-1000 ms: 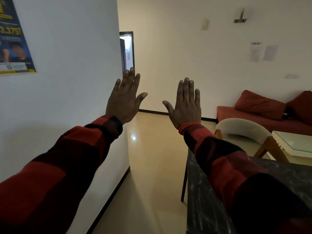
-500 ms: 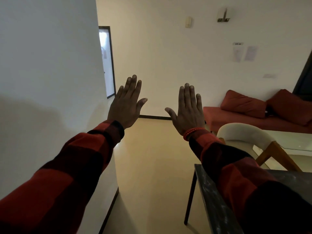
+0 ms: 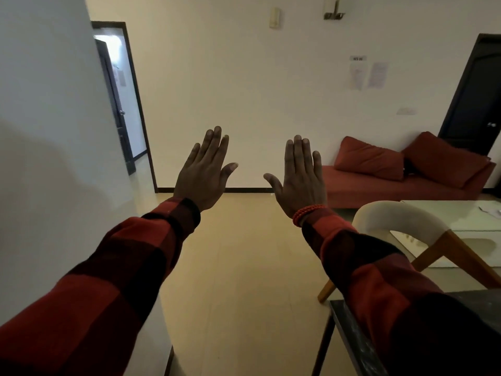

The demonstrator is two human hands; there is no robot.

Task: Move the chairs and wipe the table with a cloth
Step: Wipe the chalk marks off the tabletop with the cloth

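Both hands are up in front of me, my left hand (image 3: 202,173) and my right hand (image 3: 299,176) with fingers straight, backs toward the camera, holding nothing; I read it as a starting pose, since neither reaches for anything. At lower right, the dark table (image 3: 360,346) shows 1 corner under my right sleeve. Just beyond it stands 1 pale chair (image 3: 395,218) on wooden legs, untouched. I see no cloth.

Red-and-black checked sleeves (image 3: 113,267), red sofa (image 3: 393,185), black marbled table (image 3: 352,337).
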